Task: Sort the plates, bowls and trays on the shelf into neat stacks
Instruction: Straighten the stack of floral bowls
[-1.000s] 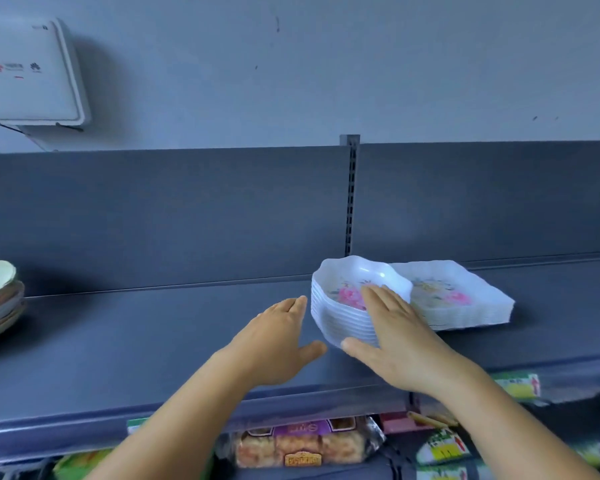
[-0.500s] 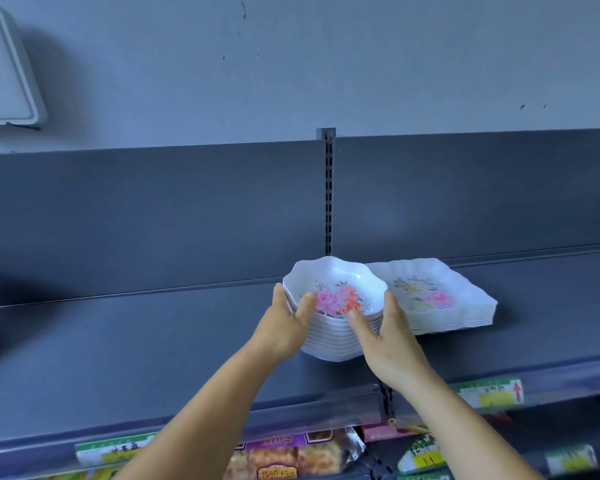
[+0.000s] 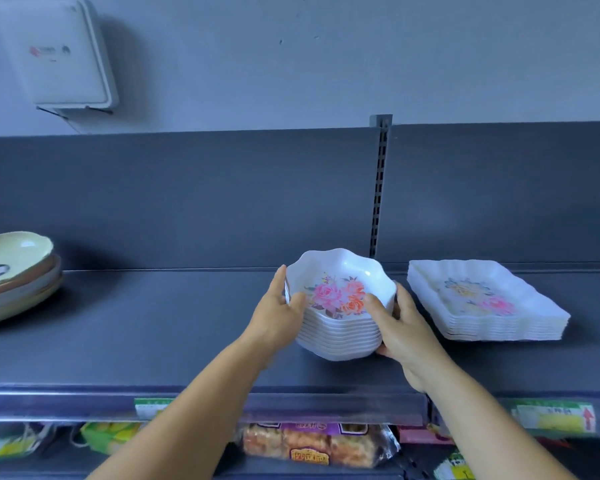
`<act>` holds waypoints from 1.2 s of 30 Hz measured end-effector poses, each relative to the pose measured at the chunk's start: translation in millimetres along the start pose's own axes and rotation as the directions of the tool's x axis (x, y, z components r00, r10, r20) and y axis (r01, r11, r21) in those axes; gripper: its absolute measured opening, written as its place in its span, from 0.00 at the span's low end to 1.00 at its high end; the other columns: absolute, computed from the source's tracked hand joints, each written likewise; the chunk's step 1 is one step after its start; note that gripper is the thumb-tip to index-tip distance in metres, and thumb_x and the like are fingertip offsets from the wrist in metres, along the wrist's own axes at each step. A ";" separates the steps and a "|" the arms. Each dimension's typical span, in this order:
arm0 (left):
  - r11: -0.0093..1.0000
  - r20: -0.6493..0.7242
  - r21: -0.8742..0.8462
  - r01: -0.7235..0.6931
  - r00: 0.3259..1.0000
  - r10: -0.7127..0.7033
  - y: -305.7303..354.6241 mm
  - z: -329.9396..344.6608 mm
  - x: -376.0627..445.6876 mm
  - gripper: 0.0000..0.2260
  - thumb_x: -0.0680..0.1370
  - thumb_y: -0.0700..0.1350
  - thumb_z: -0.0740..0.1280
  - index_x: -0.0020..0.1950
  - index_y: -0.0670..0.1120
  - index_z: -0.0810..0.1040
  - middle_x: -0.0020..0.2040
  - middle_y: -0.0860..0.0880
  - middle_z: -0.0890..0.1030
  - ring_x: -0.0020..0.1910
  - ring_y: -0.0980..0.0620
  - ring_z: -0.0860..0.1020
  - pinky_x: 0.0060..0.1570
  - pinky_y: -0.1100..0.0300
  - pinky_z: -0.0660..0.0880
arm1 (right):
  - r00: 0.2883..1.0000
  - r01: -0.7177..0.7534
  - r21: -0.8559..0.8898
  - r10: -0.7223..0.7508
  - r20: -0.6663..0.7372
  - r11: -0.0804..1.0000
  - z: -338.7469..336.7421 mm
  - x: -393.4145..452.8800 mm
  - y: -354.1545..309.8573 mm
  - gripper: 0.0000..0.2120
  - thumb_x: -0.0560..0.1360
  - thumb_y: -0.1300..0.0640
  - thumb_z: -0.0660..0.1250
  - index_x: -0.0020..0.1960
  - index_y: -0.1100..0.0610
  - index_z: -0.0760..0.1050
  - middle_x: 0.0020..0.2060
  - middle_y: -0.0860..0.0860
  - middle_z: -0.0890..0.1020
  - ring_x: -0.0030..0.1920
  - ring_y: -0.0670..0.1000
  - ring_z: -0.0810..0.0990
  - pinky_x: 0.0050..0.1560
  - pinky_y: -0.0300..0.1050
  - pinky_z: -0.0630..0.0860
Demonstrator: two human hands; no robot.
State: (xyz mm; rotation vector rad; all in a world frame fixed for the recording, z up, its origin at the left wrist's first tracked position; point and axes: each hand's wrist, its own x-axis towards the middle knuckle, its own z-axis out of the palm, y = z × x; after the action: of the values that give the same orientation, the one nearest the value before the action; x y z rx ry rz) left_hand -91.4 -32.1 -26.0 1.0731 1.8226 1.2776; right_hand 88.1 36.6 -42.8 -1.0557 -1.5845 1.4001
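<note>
Left hand (image 3: 280,315) and right hand (image 3: 400,330): we clasp the bowl stack (image 3: 340,306) between them, thumbs hooked over the scalloped rim, fingers curled round its sides. Stack sits between our hands on the shelf (image 3: 153,341); whether lifted, we cannot tell. Tray stack (image 3: 485,301) lies just right of the right hand. Likely light, stiff, glossy plastic, slippery; best held low.

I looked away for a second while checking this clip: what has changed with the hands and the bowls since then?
Both hands closed in on the stack of flowered bowls: the left hand now grips its left side, the right hand its right side. The stack has shifted left, away from the stack of trays, which it overlapped a second ago. The trays and the stack of plates at far left stayed put.
</note>
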 end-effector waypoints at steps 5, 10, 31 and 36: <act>1.000 -0.084 -0.026 -0.004 0.996 0.001 -9.1 -27.0 -13.9 0.25 0.74 0.51 0.60 0.69 0.69 0.60 0.50 0.49 0.84 0.53 0.46 0.81 0.54 0.42 0.79 | 0.997 0.035 0.013 -0.036 0.072 0.999 27.6 0.5 -3.9 0.23 0.60 0.31 0.68 0.54 0.30 0.70 0.53 0.39 0.82 0.57 0.47 0.80 0.58 0.58 0.78; 0.998 -0.160 -0.058 -0.024 0.987 0.014 -18.5 -65.9 -27.4 0.23 0.77 0.47 0.60 0.68 0.67 0.63 0.50 0.47 0.84 0.47 0.48 0.80 0.54 0.44 0.79 | 0.988 0.061 0.034 -0.065 0.138 0.998 67.5 -0.2 -7.6 0.27 0.59 0.30 0.69 0.57 0.31 0.70 0.53 0.38 0.82 0.57 0.48 0.80 0.59 0.59 0.77; 0.993 -0.289 -0.116 -0.016 0.957 -0.018 -73.6 -279.2 -35.0 0.22 0.78 0.46 0.60 0.50 0.78 0.70 0.52 0.46 0.84 0.43 0.49 0.77 0.42 0.53 0.75 | 0.944 0.073 0.131 -0.111 0.310 0.989 290.5 -0.3 -51.1 0.21 0.64 0.40 0.75 0.55 0.36 0.72 0.52 0.41 0.83 0.55 0.48 0.82 0.58 0.60 0.78; 0.993 -0.275 -0.118 0.019 0.960 -0.051 -92.4 -316.3 -21.4 0.30 0.78 0.49 0.62 0.76 0.63 0.53 0.56 0.49 0.82 0.48 0.48 0.79 0.50 0.47 0.79 | 0.937 0.038 0.144 -0.085 0.339 0.989 329.9 2.4 -54.7 0.46 0.49 0.33 0.79 0.64 0.40 0.69 0.55 0.41 0.83 0.57 0.50 0.81 0.59 0.61 0.77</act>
State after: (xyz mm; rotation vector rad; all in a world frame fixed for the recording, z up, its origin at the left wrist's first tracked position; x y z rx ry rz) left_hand -376.7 -198.3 -15.6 0.8283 1.9346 1.5552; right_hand -222.9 -85.2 -25.1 -0.6996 -1.7206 1.6926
